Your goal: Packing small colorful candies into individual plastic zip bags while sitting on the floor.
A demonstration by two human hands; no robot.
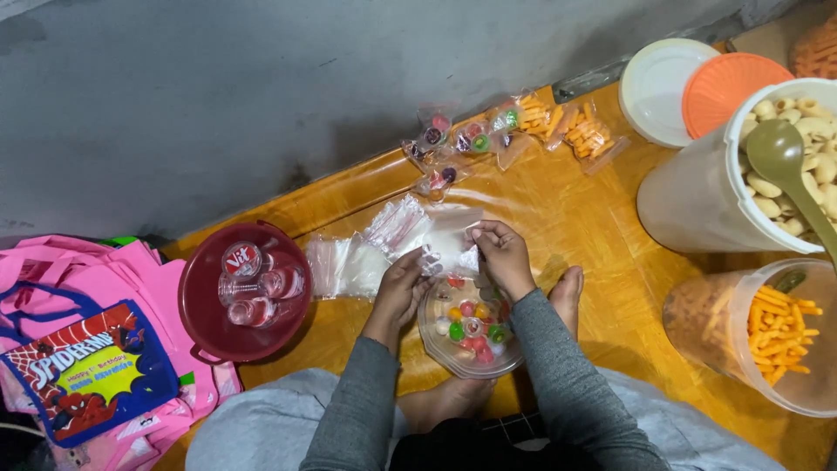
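- Left hand (403, 286) & right hand (503, 253) are both pinching a small clear plastic bag (449, 246), fingers closed on its edges, holding it up just above a clear bowl.
- Bag is hanging between the 2 hands, over the far rim of the clear bowl (433, 340); can't tell if anything's inside it.
- Bowl is sitting on the floor between the person's bare feet, holding round sweets (471, 321) in red, green, yellow, white.
- Just beyond the hands, a loose pile of empty clear bags (357, 262) is lying on the yellow wood-look floor (567, 218).
- Left of that, a dark red tub (202, 323) is holding small clear bottles w/ red caps.
- Further left, pink tote bags (131, 270) are stacking up, one w/ a blue-trimmed cartoon panel.
- Farther out near the wall, filled bags of sweets (453, 139) & bags of orange stick snacks (575, 131) are lying in a row.
- At right, a tall white tub of pale puffs w/ a green scoop (780, 166) in it, a clear tub of orange sticks (767, 336), plus a white lid (654, 87) & orange lid (724, 83) are standing close together.
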